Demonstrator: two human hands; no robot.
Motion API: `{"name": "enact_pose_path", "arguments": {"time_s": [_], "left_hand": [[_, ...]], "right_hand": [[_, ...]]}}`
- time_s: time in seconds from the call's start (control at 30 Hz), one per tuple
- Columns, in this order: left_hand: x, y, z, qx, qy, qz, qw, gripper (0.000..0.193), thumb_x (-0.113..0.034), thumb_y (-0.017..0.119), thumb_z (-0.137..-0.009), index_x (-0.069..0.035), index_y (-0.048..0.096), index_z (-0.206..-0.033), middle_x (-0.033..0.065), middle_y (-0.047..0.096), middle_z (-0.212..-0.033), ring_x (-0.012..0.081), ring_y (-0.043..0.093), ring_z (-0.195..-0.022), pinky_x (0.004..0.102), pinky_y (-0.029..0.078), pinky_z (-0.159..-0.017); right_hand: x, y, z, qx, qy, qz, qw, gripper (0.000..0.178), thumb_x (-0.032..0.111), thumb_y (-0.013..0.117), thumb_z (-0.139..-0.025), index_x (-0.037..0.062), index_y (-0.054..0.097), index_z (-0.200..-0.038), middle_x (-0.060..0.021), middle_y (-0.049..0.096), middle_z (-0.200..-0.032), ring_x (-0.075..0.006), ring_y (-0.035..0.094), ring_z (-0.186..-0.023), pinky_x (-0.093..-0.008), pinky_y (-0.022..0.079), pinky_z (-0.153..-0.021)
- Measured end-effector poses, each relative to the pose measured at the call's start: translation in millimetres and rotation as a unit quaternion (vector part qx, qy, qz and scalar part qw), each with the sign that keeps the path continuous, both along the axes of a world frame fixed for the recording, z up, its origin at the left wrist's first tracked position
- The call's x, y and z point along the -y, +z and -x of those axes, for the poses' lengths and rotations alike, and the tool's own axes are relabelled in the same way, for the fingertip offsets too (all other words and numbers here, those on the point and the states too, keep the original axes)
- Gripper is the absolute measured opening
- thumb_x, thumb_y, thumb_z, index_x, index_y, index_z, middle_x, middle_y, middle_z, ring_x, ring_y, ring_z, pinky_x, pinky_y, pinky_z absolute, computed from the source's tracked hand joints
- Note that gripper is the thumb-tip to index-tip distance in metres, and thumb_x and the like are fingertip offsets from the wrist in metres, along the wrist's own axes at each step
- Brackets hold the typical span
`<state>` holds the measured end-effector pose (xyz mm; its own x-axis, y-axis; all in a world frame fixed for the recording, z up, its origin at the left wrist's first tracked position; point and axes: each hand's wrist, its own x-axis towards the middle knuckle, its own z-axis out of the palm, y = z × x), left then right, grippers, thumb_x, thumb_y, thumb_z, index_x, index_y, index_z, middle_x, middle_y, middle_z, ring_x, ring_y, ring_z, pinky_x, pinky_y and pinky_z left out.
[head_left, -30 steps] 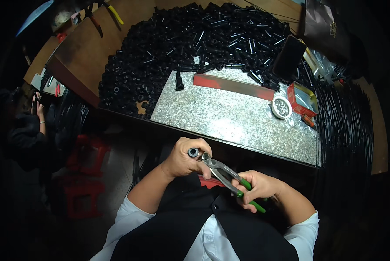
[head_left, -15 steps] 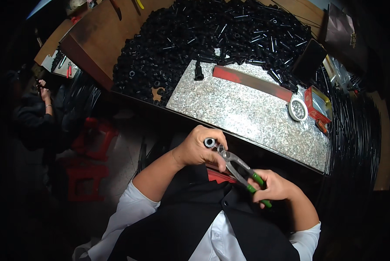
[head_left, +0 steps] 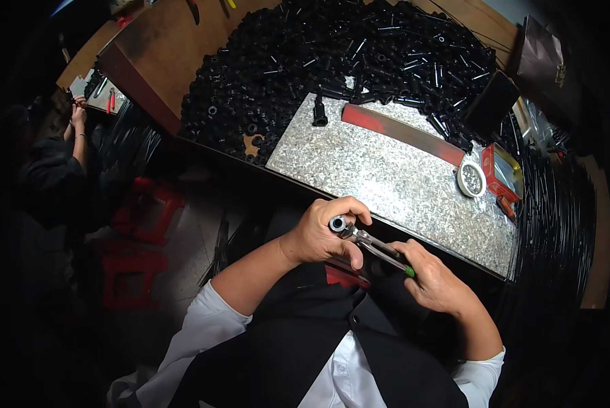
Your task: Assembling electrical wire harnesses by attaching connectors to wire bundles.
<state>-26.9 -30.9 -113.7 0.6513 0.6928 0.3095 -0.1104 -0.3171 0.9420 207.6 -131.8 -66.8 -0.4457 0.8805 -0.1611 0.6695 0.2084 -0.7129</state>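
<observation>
My left hand (head_left: 310,234) is closed around a black tubular part (head_left: 337,224), whose round open end with a pale ring points up. Green-handled metal pliers (head_left: 379,252) reach from the right, their jaws at the part beside my left thumb. My right hand (head_left: 437,280) is wrapped over the handles and hides most of the green grips. Both hands are just off the near edge of the speckled stone slab (head_left: 379,163). Whether the jaws bite on the part or on something small beside it is hard to tell.
A large heap of black tubular parts (head_left: 345,51) lies behind the slab. On it are a single black part (head_left: 320,112), a red-and-brown bar (head_left: 403,134) and a white bowl (head_left: 471,179) of small metal pieces. A red box (head_left: 500,173) stands right; another person's hands (head_left: 79,112) show far left.
The plier handles, spread apart before, are now squeezed together and turned, with my right hand higher and over them. My left hand keeps its hold on the part. The view has shifted slightly.
</observation>
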Motion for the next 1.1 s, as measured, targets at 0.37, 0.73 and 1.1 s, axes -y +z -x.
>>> {"name": "enact_pose_path", "arguments": {"time_s": [0.37, 0.73, 1.1], "left_hand": [[7.1, -5.3, -0.1, 0.046, 0.068, 0.035, 0.996, 0.074, -0.058, 0.077, -0.049, -0.001, 0.061, -0.093, -0.0062, 0.047, -0.062, 0.0031, 0.041, -0.058, 0.0198, 0.033, -0.051], [5.9, -6.3, 0.1, 0.026, 0.078, 0.008, 0.997, 0.084, -0.063, 0.071, -0.050, 0.000, 0.057, -0.103, -0.0072, 0.039, -0.056, 0.0029, 0.038, -0.053, 0.0188, 0.033, -0.051], [15.2, -4.3, -1.8, 0.014, 0.085, 0.034, 0.996, 0.096, -0.052, 0.079, -0.049, 0.002, 0.043, -0.120, -0.0083, 0.033, -0.055, 0.0006, 0.032, -0.051, 0.0168, 0.025, -0.050]], "right_hand": [[-2.7, -23.9, 14.2, -0.007, -0.074, 0.002, 0.997, 0.027, -0.003, 0.063, -0.078, 0.0010, 0.052, -0.102, -0.0181, 0.060, -0.082, -0.0362, 0.063, -0.078, -0.0377, 0.049, -0.066], [-6.9, -24.3, -4.6, 0.095, -0.098, -0.210, 0.968, 0.030, -0.006, 0.067, -0.071, 0.0017, 0.052, -0.095, -0.0200, 0.058, -0.081, -0.0374, 0.061, -0.073, -0.0399, 0.047, -0.061], [-67.9, 7.9, -114.0, 0.277, -0.269, -0.335, 0.860, 0.014, 0.007, 0.064, -0.080, 0.0005, 0.058, -0.092, -0.0183, 0.060, -0.075, -0.0392, 0.055, -0.079, -0.0445, 0.042, -0.071]]}}
